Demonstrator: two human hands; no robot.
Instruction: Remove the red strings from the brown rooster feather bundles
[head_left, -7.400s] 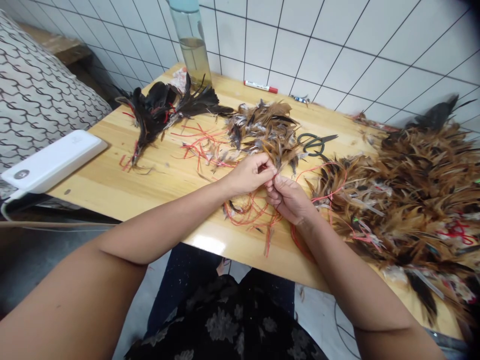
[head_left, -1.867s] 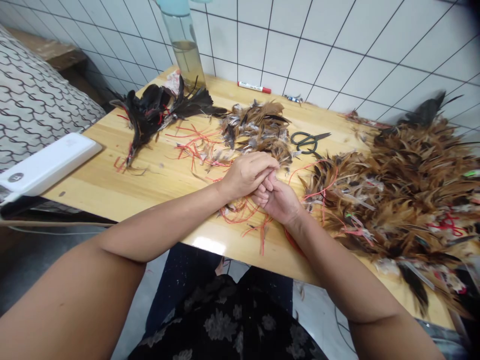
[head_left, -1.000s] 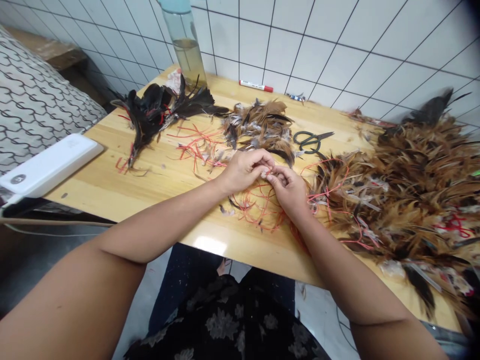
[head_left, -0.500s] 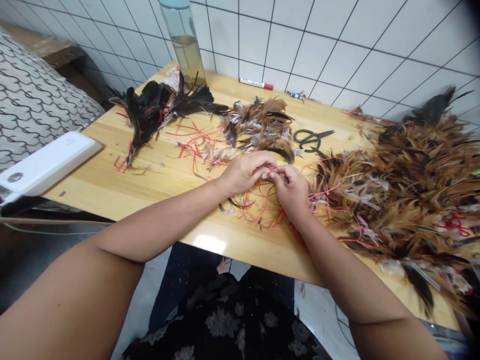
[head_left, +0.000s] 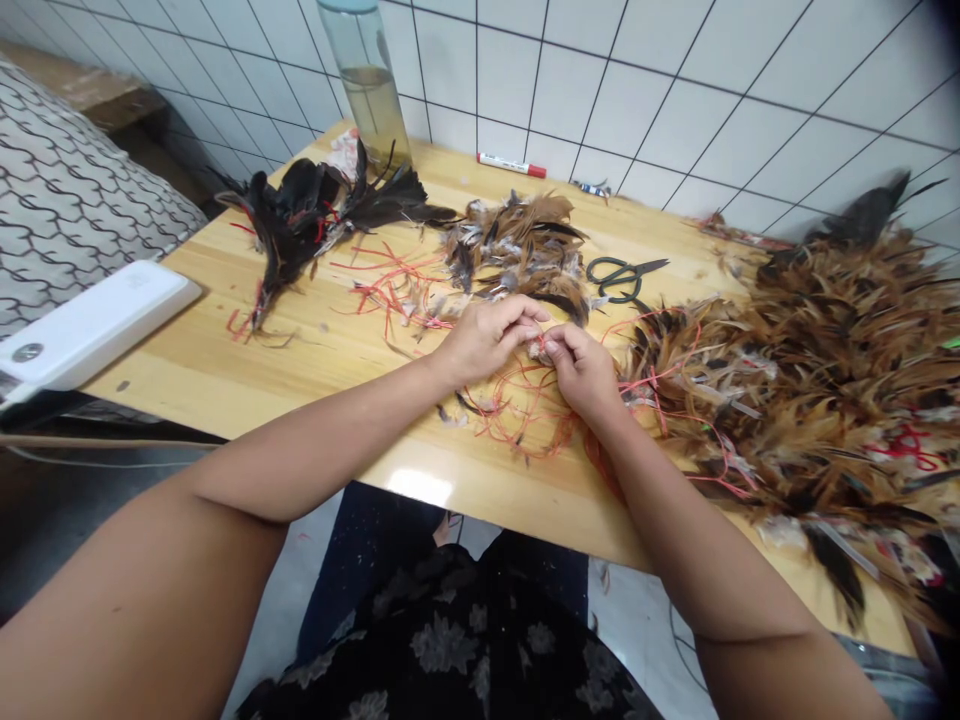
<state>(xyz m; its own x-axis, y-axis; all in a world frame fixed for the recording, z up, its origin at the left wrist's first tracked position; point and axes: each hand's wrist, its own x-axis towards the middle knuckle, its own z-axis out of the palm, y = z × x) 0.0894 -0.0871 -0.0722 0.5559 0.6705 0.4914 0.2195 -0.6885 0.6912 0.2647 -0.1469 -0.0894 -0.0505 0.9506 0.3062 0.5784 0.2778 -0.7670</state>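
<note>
Above the middle of the table, my left hand (head_left: 495, 337) and my right hand (head_left: 583, 372) meet fingertip to fingertip. Both are closed in a pinch around a small whitish feather tuft (head_left: 535, 349) with red string on it. The fingers hide most of it. Loose red string (head_left: 517, 415) lies tangled on the wood under my hands. Just beyond them is a small heap of brown and grey feathers (head_left: 517, 245). Black-handled scissors (head_left: 626, 278) lie behind my right hand, their blades pointing right.
A big pile of brown feathers (head_left: 840, 340) covers the table's right side. Bundled black feathers (head_left: 300, 215) lie at the left, by a water bottle (head_left: 371, 105). A white power bank (head_left: 97, 325) rests at the left edge. A red-capped marker (head_left: 511, 166) lies near the tiled wall.
My fingertips have drawn slightly apart, my left fingers lifting and straightening a little around the tuft and string. Everything on the table stays in place.
</note>
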